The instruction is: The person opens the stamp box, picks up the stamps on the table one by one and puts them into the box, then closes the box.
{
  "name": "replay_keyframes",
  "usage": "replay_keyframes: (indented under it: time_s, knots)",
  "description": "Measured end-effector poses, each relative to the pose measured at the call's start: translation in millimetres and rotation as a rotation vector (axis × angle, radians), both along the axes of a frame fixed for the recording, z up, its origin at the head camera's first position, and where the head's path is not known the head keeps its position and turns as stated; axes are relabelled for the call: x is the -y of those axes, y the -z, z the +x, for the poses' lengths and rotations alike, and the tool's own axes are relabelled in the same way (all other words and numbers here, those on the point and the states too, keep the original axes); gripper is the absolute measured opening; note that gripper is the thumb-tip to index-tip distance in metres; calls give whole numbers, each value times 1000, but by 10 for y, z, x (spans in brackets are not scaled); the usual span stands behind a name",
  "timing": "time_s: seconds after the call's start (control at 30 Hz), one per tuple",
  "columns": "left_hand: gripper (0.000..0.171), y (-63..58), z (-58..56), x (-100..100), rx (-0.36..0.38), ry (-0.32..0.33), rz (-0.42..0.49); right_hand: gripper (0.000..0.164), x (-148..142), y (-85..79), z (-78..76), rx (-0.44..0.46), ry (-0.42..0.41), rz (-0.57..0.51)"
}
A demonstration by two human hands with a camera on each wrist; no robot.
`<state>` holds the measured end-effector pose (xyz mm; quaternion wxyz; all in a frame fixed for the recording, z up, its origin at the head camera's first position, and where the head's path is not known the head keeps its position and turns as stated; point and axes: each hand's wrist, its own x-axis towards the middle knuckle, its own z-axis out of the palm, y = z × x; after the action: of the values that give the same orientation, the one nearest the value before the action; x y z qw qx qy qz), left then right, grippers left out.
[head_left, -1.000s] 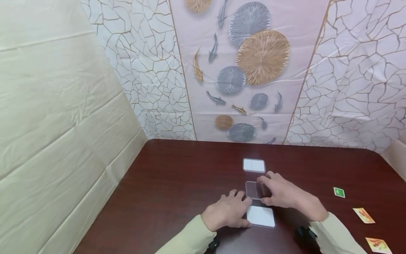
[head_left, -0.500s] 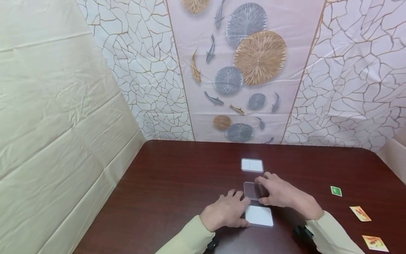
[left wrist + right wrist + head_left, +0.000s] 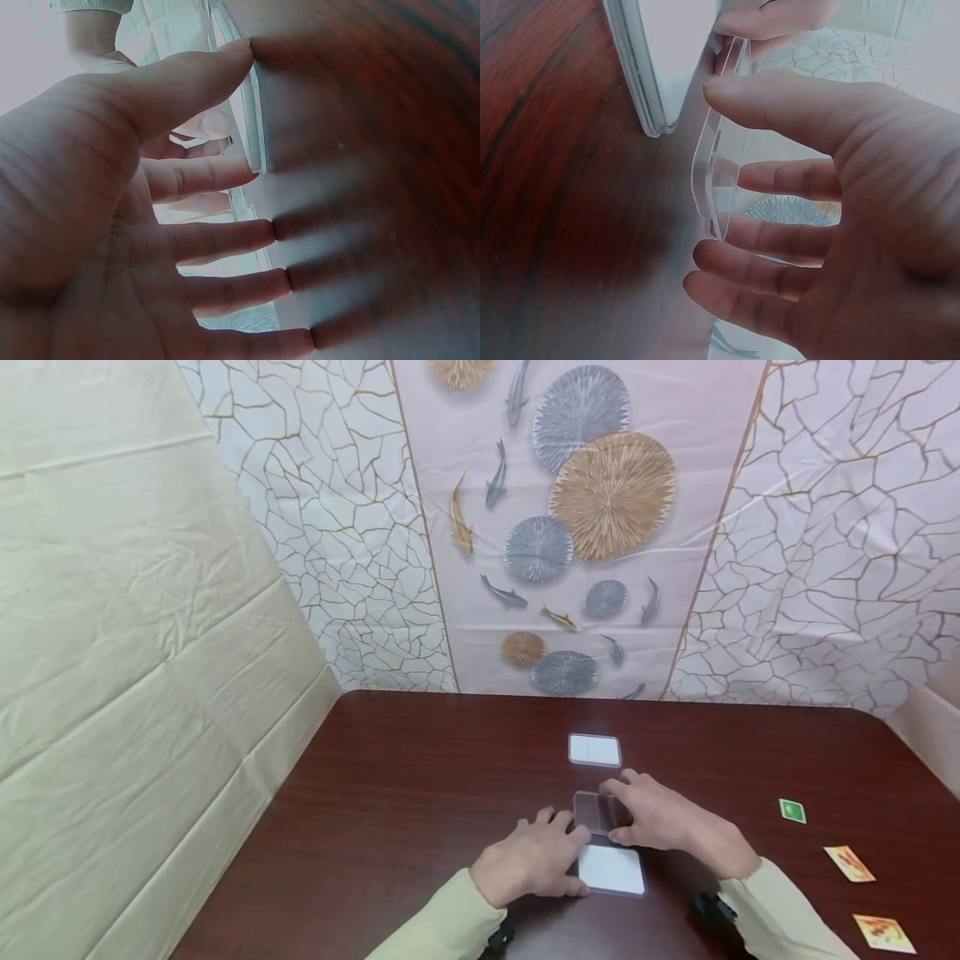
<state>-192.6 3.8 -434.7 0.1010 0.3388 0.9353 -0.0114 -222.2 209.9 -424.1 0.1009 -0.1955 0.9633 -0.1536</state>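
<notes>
On the table, a flat clear plastic case (image 3: 611, 869) with a white face lies nearest the person. My left hand (image 3: 531, 860) spans its left side, thumb at the near corner and index finger at the far corner; the other fingertips rest on the table. Just beyond, my right hand (image 3: 671, 817) holds a shallow transparent plastic lid (image 3: 718, 169) by its right end, between thumb and fingers. Nothing shows inside this lid. One left finger passes close to it in the right wrist view; whether they touch, I cannot tell.
Farther back lies another clear case (image 3: 595, 750) with a white face. On the right are a small green card (image 3: 792, 811) and two orange-yellow cards, one (image 3: 849, 864) above the other (image 3: 885, 934). The dark table (image 3: 420, 777) ends at a patterned cloth.
The whole view shifts slightly left as the head turns a little. Both hands keep nearly the same places on the case and the lid.
</notes>
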Motion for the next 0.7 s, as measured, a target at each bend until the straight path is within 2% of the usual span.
replay_keyframes:
  time_s: [0.37,0.7]
  knots:
    - [53,-25,19,4,0,-8,8,57,18,70,6,-34,-32,19]
    - [53,1,5,5,-7,0,4,57,23,65,8,-17,-16,26]
